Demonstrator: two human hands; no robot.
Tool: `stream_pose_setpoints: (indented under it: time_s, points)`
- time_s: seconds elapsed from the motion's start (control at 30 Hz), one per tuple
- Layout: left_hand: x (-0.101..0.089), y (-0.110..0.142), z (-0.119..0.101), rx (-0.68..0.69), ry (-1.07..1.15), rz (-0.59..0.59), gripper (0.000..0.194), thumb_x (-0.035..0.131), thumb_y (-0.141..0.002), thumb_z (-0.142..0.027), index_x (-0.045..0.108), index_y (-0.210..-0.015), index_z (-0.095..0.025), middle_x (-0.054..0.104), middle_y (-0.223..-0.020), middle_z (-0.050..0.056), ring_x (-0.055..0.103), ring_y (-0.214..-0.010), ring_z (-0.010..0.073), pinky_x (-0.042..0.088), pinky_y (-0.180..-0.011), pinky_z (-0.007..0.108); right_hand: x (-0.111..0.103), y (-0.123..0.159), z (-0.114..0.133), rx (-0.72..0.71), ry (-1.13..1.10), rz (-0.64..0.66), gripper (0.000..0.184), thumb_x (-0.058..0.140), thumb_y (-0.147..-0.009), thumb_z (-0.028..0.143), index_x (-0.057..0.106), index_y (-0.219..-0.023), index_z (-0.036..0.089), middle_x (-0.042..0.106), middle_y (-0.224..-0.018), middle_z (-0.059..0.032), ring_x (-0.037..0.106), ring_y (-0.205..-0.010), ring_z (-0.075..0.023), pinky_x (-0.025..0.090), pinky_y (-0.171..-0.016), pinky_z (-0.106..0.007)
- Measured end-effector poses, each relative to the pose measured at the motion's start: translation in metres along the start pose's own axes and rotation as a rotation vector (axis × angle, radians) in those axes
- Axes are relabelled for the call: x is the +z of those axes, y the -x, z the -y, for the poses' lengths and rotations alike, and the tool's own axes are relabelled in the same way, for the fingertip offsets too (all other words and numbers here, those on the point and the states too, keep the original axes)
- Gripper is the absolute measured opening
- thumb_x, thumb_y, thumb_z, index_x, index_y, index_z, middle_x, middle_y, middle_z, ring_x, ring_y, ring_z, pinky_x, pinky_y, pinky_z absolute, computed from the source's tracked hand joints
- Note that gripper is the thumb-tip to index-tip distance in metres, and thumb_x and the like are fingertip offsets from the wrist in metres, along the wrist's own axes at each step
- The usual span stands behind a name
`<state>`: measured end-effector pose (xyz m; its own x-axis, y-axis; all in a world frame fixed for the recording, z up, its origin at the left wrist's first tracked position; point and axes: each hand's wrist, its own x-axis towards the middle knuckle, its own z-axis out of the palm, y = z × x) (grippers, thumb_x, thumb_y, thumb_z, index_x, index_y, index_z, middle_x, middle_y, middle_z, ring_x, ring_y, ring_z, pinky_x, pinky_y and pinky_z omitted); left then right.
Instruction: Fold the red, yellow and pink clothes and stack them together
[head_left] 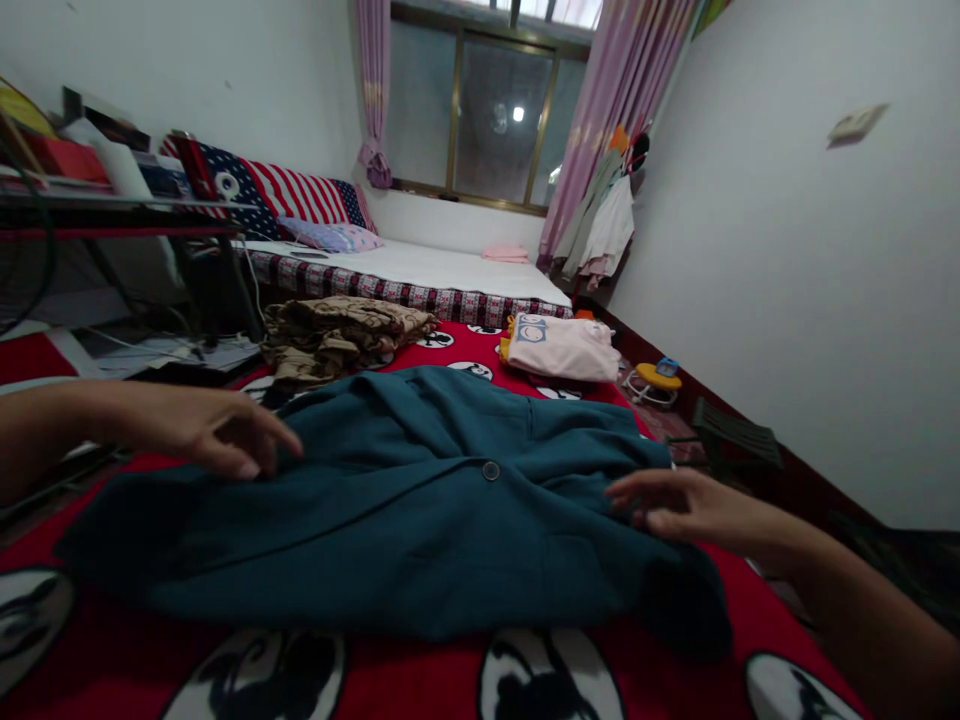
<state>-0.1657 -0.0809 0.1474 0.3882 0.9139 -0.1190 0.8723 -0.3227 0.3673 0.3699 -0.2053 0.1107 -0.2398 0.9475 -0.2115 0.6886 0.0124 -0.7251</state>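
Note:
A teal jacket (pixel 420 520) with one dark button (pixel 490 470) lies spread sideways over a red blanket (pixel 405 680) with round black-and-white cartoon patches. Over the jacket's left part is my left hand (pixel 232 430), its fingers apart and slightly curled, with nothing held. At the jacket's right part, my right hand (pixel 667 505) has its fingers loosely bent and apart, and no cloth shows gripped in it. Whether either hand's fingertips touch the fabric I cannot tell.
Behind the jacket lie a brown patterned folded garment (pixel 345 330) and a folded pale pink garment (pixel 562 345). A cluttered desk (pixel 120 215) stands at left. Farther back is a bed (pixel 420 265) below the window. A yellow stool (pixel 658 376) and a dark chair (pixel 739 435) are at right.

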Motion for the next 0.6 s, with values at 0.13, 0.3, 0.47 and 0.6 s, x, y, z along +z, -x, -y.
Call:
stream_pose_setpoints:
  time_s: [0.13, 0.3, 0.47, 0.6]
  points:
    - [-0.003, -0.058, -0.005, 0.081, 0.099, -0.024, 0.06, 0.051, -0.081, -0.057, 0.063, -0.122, -0.014, 0.068, -0.12, 0.005, 0.062, -0.107, 0.0205, 0.047, -0.094, 0.03, -0.006, -0.058, -0.001, 0.066, -0.164, -0.447, 0.056, 0.068, -0.073, 0.051, 0.064, -0.119, 0.02, 0.064, -0.124, -0.0146, 0.07, -0.076, -0.0237, 0.052, -0.052, -0.028]
    - [0.035, -0.123, -0.003, 0.013, -0.09, -0.283, 0.069, 0.054, -0.075, -0.05, 0.058, -0.131, -0.01, 0.06, -0.133, 0.013, 0.055, -0.123, 0.0282, 0.042, -0.104, 0.032, 0.023, -0.13, -0.024, -0.045, 0.093, -0.649, 0.09, 0.074, -0.066, 0.038, 0.037, -0.146, 0.021, 0.042, -0.148, -0.0165, 0.064, -0.109, -0.0323, 0.057, -0.077, -0.041]
    - [0.066, -0.141, -0.002, -0.06, 0.118, -0.222, 0.096, 0.064, -0.062, -0.045, 0.038, -0.146, -0.007, 0.058, -0.134, 0.016, 0.06, -0.118, 0.0294, 0.048, -0.097, 0.032, 0.038, -0.159, -0.038, 0.003, 0.311, -0.57, 0.105, 0.078, -0.063, 0.037, 0.023, -0.152, 0.026, 0.042, -0.15, -0.0124, 0.048, -0.13, -0.0342, 0.046, -0.099, -0.046]
    - [0.07, -0.118, -0.027, 0.171, 0.136, -0.254, 0.078, 0.066, -0.066, -0.042, 0.05, -0.138, -0.017, 0.067, -0.122, 0.007, 0.063, -0.109, 0.0277, 0.049, -0.094, 0.034, 0.042, -0.162, -0.044, 0.063, 0.341, -0.572, 0.089, 0.075, -0.068, 0.042, 0.037, -0.146, 0.023, 0.06, -0.128, -0.0107, 0.061, -0.113, -0.0297, 0.049, -0.09, -0.04]
